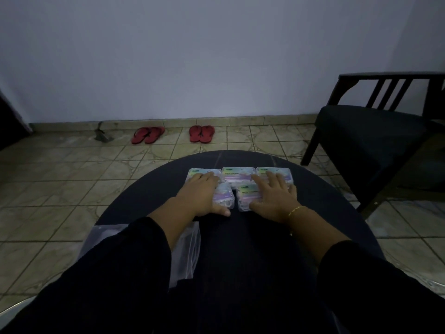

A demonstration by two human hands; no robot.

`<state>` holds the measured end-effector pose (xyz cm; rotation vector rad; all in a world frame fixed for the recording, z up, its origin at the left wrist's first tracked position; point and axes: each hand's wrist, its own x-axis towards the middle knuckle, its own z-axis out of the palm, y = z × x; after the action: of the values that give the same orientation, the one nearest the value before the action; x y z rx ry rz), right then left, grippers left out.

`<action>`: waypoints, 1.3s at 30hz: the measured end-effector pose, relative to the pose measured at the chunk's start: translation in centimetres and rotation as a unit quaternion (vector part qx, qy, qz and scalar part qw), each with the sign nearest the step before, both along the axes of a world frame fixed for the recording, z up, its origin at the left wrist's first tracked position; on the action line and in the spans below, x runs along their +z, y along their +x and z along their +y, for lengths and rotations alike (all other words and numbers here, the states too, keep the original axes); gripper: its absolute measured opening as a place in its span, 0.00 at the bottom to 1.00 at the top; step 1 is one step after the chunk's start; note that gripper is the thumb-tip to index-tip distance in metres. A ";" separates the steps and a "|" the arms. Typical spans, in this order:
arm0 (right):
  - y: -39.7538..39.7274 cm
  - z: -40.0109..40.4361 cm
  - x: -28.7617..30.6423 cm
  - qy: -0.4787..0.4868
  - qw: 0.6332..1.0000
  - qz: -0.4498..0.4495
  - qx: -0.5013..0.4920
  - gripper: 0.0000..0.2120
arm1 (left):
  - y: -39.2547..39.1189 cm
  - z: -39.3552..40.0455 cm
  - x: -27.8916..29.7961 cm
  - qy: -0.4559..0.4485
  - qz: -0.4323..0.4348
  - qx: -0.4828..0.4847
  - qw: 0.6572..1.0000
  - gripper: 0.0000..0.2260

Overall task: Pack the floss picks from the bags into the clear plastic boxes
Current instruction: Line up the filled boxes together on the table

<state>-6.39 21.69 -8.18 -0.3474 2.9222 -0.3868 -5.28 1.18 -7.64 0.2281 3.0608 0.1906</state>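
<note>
Dim room, pale wall [192,56], tiled floor [60,184]. Dark armchair [366,131] stands at right, beside the round dark table [325,203]. 2 pairs of red flip-flops [148,135] [201,133] lie on the floor by the wall.

A clear plastic bag [187,249] lies at the table's near-left edge, partly under the left sleeve [108,273]; contents cannot be told.

5 clear plastic boxes [238,174] sit closed in a tight cluster at table centre: 3 in the far row, 2 in the near row, sides touching. Floss picks show faintly through the lids.

Left hand [199,194] lies flat, fingers straight, across the far-left and near-left boxes, gripping nothing. Right hand [274,194], gold bracelet [295,210] at the wrist, lies flat with fingers spread over the far-right and near-right boxes, gripping nothing.
</note>
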 end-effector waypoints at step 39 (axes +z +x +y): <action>-1.1 0.1 -0.2 0.097 0.992 0.056 0.066 0.50 | 0.1 0.5 -0.3 -0.033 -0.034 -0.040 0.998 0.45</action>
<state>-7.52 21.81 -8.39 -0.5453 2.9902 -0.0648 -5.16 1.69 -7.91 0.3320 2.9775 0.0906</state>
